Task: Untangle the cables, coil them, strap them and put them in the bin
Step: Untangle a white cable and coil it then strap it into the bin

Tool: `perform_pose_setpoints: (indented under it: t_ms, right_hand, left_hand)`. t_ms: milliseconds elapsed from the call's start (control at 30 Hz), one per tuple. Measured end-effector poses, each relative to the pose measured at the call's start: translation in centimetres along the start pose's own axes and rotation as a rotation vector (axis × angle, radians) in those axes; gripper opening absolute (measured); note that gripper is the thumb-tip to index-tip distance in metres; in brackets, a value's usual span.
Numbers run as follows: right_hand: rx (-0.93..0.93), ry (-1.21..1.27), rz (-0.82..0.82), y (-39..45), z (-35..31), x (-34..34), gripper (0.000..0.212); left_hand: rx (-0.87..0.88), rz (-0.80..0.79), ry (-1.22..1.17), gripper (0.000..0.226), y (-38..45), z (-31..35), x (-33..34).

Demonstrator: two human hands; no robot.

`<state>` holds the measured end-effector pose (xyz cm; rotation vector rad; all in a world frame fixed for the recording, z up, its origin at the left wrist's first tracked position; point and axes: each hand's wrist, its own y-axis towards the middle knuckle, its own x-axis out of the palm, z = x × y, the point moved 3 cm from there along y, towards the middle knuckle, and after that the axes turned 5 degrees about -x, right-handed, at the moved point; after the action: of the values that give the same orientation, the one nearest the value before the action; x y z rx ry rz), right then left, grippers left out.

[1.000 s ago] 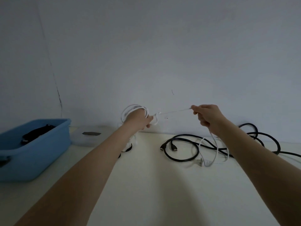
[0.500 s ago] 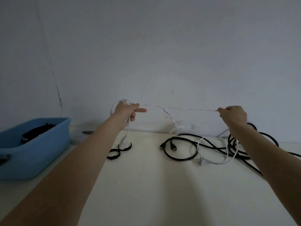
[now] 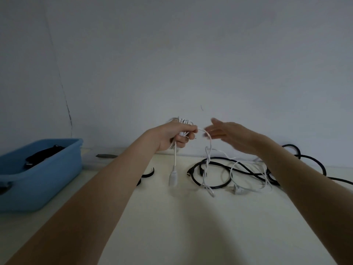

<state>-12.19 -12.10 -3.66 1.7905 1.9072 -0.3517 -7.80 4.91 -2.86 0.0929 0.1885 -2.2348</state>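
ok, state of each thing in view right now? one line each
left hand: grips the coiled part of the white cable
right hand: open, fingers straight, holds nothing
white cable: partly coiled, the rest loose on the table, plug end dangling
black cable: loose on the table, uncoiled
blue bin: open, a dark bundle inside
black strap: lying on the table, unused

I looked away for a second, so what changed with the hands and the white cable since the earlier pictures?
The right hand let go of the white cable it had pulled taut, and now hovers open close to the left hand. The freed stretch sags to the table. The left hand keeps gripping the coil, plug dangling. The black cable, straps and bin stayed put.
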Motion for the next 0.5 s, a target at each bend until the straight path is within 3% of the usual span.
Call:
perform_pose_setpoints:
  t_ms: [67, 100, 200, 300, 367, 433, 500]
  right_hand:
    - [-0.046, 0.093, -0.260, -0.7, -1.9, 1.7, 0.030]
    - [-0.071, 0.072, -0.282, -0.8, -2.3, 1.8, 0.018]
    - [-0.139, -0.189, 0.000, -0.3, -2.3, -0.3, 0.017]
    - [-0.322, -0.788, 0.366, 0.1, -3.2, -1.7, 0.040]
    - [-0.365, -0.894, 0.541, 0.1, -3.5, -1.4, 0.050]
    - [-0.298, -0.872, 0.573, 0.6, -2.5, -0.6, 0.049]
    - [-0.214, -0.825, 0.500, 1.3, -0.9, 0.3, 0.034]
  left_hand:
    - [0.023, -0.010, -0.023, 0.023, 0.2, 0.2, 0.1]
    - [0.028, -0.020, -0.007, 0.023, 0.1, 0.2, -0.2]
    - [-0.053, -0.185, 0.123, 0.021, -0.6, -0.6, -0.8]
    - [-0.227, -0.534, 0.248, 0.023, -2.1, -1.9, 0.7]
    - [-0.190, -0.746, 0.258, 0.024, -2.9, -1.7, 2.7]
    - [-0.076, -0.844, 0.077, 0.034, -3.1, -0.3, 3.9]
    - [-0.030, -0.807, -0.157, 0.051, -3.0, 1.1, 3.9]
